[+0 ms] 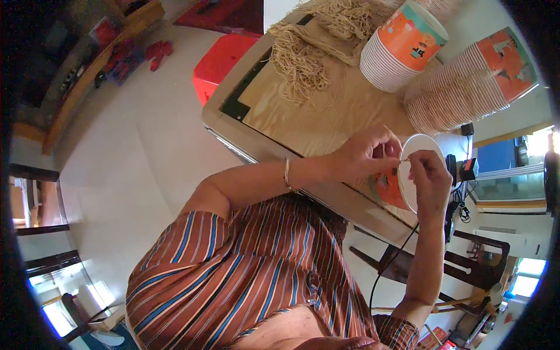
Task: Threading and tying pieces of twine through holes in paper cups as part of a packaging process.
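Observation:
An orange paper bucket with a white rim lies tipped on its side on the table, its mouth facing right. At its rim, my left hand has its fingers pinched together on a short beige cord. My right hand is in front of the mouth, thumb and finger closed on the cord's other side. The fingers cover most of the cord. Tangled beige cords lie in heaps at the far side of the table.
The table has a wooden top and metal edge. Two stacks of nested paper buckets, one stack tilted upright and another stack leaning, stand behind my hands. A red stool is beyond the left edge. Black cables hang at right.

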### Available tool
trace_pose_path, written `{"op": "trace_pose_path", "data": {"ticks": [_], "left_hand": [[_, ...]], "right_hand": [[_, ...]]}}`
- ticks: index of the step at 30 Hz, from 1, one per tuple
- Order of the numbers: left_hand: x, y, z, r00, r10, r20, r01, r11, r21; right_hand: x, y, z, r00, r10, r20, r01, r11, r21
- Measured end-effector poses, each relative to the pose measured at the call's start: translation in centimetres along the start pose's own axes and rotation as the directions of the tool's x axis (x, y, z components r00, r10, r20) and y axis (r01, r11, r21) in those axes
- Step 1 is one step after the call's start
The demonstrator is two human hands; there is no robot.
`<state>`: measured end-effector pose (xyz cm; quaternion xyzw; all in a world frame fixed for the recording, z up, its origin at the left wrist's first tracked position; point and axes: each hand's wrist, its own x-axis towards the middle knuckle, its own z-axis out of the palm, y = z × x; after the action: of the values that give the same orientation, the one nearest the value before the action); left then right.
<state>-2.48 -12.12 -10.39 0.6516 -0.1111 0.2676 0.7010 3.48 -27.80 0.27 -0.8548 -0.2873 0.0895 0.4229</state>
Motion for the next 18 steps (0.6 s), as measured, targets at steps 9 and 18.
{"op": "trace_pose_path", "data": {"ticks": [9,18], "left_hand": [[-0.2,-0.4,0.4,0.997,-0.066,0.032,0.066,0.998,-0.007],[-0.3,-0.5,0.2,0.995,0.1,0.004,-0.1,0.988,0.116]], "right_hand": [[0.0,0.0,0.8,1.0,0.008,0.03,-0.011,0.995,0.095],[0.3,0.7,1.0,0.985,-0.173,-0.01,0.173,0.985,-0.006]]}}
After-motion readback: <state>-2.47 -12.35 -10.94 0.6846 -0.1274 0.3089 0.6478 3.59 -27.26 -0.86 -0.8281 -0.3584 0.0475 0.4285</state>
